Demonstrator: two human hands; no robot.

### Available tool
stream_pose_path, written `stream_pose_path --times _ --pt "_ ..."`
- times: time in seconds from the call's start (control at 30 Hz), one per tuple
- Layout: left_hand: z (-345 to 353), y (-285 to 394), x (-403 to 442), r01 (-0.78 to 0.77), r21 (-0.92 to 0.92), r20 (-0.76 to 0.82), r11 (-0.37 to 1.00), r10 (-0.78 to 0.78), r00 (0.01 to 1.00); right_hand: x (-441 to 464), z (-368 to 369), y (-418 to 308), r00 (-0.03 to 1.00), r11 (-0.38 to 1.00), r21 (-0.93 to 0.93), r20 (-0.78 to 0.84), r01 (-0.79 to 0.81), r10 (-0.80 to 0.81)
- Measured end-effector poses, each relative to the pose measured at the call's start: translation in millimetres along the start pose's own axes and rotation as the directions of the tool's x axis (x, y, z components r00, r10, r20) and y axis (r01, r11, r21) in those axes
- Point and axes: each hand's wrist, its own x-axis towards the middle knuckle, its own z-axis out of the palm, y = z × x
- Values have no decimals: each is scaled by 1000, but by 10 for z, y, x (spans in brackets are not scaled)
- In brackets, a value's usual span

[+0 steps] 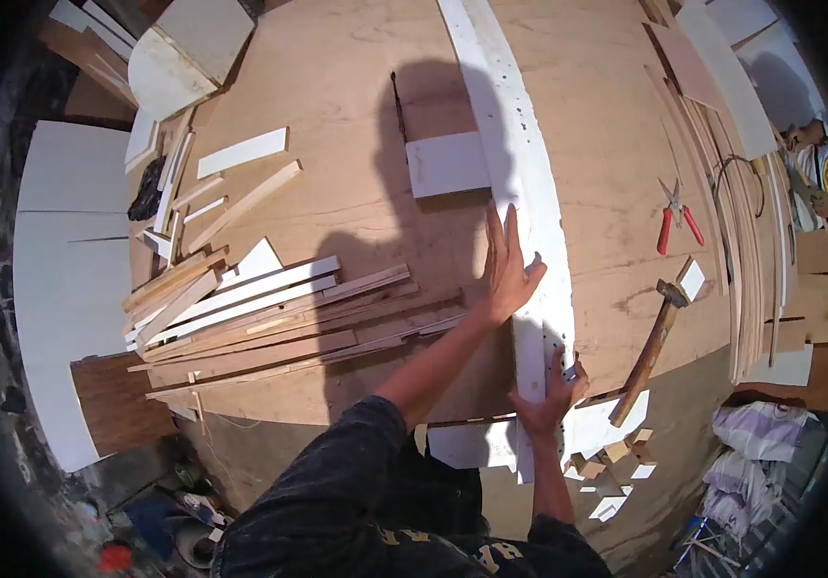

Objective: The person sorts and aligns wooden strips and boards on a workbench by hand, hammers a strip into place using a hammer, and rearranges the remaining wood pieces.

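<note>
A long white board (539,183) with a row of small dark holes runs from the far edge of the work surface toward me. My left hand (510,279) lies on its middle part, fingers stretched forward along the left side and thumb out to the right. Nearer my body, my right hand (549,400) grips the near part of the board, thumb on the left and fingers on the right. Whether the board is one piece or two strips together, I cannot tell. A white rectangular block (448,164) touches or lies close to its left edge.
On the right lie red-handled pliers (674,217) and a wooden-handled hammer (650,352). Several wood strips (270,308) are piled on the left. Long thin strips (737,241) line the right edge. Small offcuts (616,453) and plastic sacks (756,433) lie below the table edge.
</note>
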Motion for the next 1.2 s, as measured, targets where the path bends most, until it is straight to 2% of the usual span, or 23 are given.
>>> stream_pose_path --times 0.03,0.1,0.13,0.17,0.2,0.23,0.27,0.3,0.37,0.4,0.47,0.6,0.67,0.7,0.77,0.8,0.87,0.9,0.97,1.03,1.13,1.2 --pt "-27 -23 0 2 -2 -8 1000 -2 1000 5 -27 -20 999 1000 -20 31 -19 20" --pt "-146 -117 18 68 185 -25 980 -65 998 19 -15 3 998 999 -44 61 -26 29" --pt "-210 -201 39 98 277 -162 956 -54 985 3 28 47 999 1000 -26 38 12 -11" --pt "-262 -350 80 102 277 -166 956 -57 984 -6 45 50 999 999 -8 17 47 -47" --pt "-318 -532 146 70 399 -148 914 -11 989 -22 38 29 999 999 -7 20 49 -49" --pt "-409 -617 189 35 517 -123 856 34 992 -34 9 -46 999 997 -81 41 9 -6" --pt "-468 -657 181 36 521 -124 853 34 992 -38 5 -96 998 988 -155 58 -28 37" --pt "-547 -618 204 8 516 -66 856 31 997 -26 26 -99 998 988 -150 58 -26 35" --pt "-634 -606 246 -24 508 -2 861 29 1000 -13 50 -88 993 990 127 107 -59 46" --pt "-651 -617 252 -52 533 4 845 59 998 -32 53 -93 993 990 124 109 -65 51" --pt "-657 -644 232 -71 550 8 832 80 997 -56 20 -79 996 998 -35 69 -52 54" --pt "-693 -661 253 -92 503 15 860 97 995 -40 20 -86 998 998 -24 49 -49 50" --pt "-728 -657 250 -95 473 5 876 105 994 -11 55 -80 989 959 261 127 -113 82" --pt "-763 -666 219 -114 497 44 860 106 993 -11 49 -82 988 958 262 128 -115 83" --pt "-822 -696 202 -143 519 91 843 112 990 -28 15 -119 993 994 80 97 -73 65" --pt "-834 -722 209 -150 509 104 847 113 988 -18 -21 -157 993 994 80 93 -75 67" --pt "-829 -788 227 -153 498 110 854 113 988 21 -136 -251 986 968 -248 147 -38 76" --pt "-824 -838 238 -177 472 111 864 141 984 76 -162 -332 987 968 -249 147 -33 71" --pt "-851 -849 231 -195 443 111 875 162 981 237 -155 -511 998 999 -10 29 -53 53" --pt "-936 -748 272 -172 436 138 883 124 983 563 -8 -589 977 976 56 -37 211 -209" --pt "-947 -773 284 -179 414 136 893 134 982 1762 304 -1189 860 862 -80 163 500 -484" --pt "-975 -796 295 -195 415 140 889 149 979 2154 563 -1287 795 791 -108 171 602 -581"
